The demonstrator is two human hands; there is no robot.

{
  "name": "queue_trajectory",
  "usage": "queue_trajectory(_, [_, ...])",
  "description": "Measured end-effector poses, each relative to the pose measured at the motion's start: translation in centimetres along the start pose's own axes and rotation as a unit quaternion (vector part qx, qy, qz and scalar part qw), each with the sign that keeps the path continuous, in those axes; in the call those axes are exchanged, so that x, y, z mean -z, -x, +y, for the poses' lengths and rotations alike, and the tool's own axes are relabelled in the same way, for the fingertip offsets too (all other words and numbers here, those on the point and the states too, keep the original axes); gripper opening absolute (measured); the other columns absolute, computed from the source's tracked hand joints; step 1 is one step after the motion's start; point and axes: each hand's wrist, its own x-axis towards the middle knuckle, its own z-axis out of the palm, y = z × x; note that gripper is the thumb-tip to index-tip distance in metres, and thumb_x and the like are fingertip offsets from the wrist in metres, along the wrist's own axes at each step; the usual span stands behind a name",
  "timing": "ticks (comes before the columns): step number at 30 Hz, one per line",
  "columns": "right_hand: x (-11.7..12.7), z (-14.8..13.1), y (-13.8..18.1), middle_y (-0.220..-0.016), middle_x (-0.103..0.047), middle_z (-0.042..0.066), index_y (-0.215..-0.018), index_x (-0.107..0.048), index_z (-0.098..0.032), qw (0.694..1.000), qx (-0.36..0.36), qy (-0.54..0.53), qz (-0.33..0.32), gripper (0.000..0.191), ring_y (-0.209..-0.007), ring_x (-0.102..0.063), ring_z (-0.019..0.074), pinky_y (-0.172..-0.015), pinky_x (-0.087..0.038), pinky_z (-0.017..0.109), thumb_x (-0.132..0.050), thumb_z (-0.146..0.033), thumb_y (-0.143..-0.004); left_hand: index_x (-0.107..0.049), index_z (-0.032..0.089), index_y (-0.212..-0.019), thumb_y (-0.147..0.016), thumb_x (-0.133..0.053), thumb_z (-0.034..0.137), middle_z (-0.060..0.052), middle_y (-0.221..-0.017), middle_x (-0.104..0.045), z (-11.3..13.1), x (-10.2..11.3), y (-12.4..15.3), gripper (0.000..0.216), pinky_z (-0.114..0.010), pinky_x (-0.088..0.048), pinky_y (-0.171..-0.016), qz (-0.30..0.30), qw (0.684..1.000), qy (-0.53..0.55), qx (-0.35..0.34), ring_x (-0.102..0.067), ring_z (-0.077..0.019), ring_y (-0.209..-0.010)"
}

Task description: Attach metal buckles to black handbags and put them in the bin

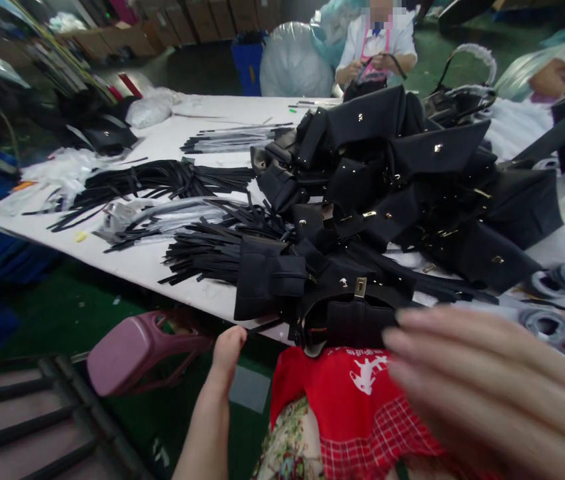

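My left hand (pixel 229 348) is closed at the table's front edge. A thin black strap (pixel 265 327) runs from its fingertips toward the bags. Close to the camera and blurred, my right hand (pixel 482 383) has its fingers stretched out, with nothing visible in them. Between the hands, a black handbag (pixel 361 317) with a gold clasp lies at the table's edge, its mouth toward me. Beside it on the left is another black bag (pixel 267 280). A large heap of black bags (pixel 362 180) with gold fittings rises behind.
Bundles of black straps (pixel 202 250) lie across the white table (pixel 157 137). Rolls wrapped in clear plastic (pixel 547 327) sit at the right. A pink stool (pixel 122 353) stands at the lower left. Across the table, a person (pixel 377 50) handles a dark strip; another person's arm (pixel 549 80) shows at right.
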Motion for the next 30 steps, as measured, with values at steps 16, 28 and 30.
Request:
queue_trajectory(16, [-2.1,10.4,-1.8,-0.129,-0.059,0.01,-0.123,-0.058,-0.016,0.975,-0.111,0.195,-0.012,0.049,-0.12,-0.054,0.0246,-0.108,-0.039,0.043,-0.046,-0.016,-0.076,-0.076,0.021,-0.094,-0.075,-0.06,0.018,-0.003,-0.068,-0.068,12.5,-18.1,-6.0,0.026,-0.027,-0.045,-0.066,-0.361,0.825,-0.298,-0.317,-0.06,-0.0186,-0.065])
queue_trajectory(28, [-3.6,10.9,-1.9,-0.126,-0.061,0.011,-0.121,-0.06,-0.018,0.974,-0.116,0.191,0.025,0.044,-0.115,-0.057,0.0244,-0.106,-0.042,0.044,-0.043,-0.017,-0.081,-0.07,0.018,-0.091,-0.091,-0.039,0.018,-0.012,-0.092,-0.063,13.3,-18.5,-4.6,0.032,-0.035,-0.046,-0.082,-0.183,0.854,-0.349,-0.34,-0.061,-0.0242,-0.088])
queue_trajectory(30, [-3.6,11.2,-1.9,-0.125,-0.062,0.01,-0.12,-0.06,-0.018,0.976,-0.117,0.183,0.029,0.042,-0.115,-0.057,0.024,-0.106,-0.042,0.043,-0.043,-0.018,-0.082,-0.068,0.018,-0.096,-0.092,-0.038,0.02,-0.011,-0.097,-0.062,13.6,-18.7,-4.9,0.03,-0.035,-0.044,-0.088,-0.149,0.897,-0.262,-0.322,-0.059,-0.0235,-0.095])
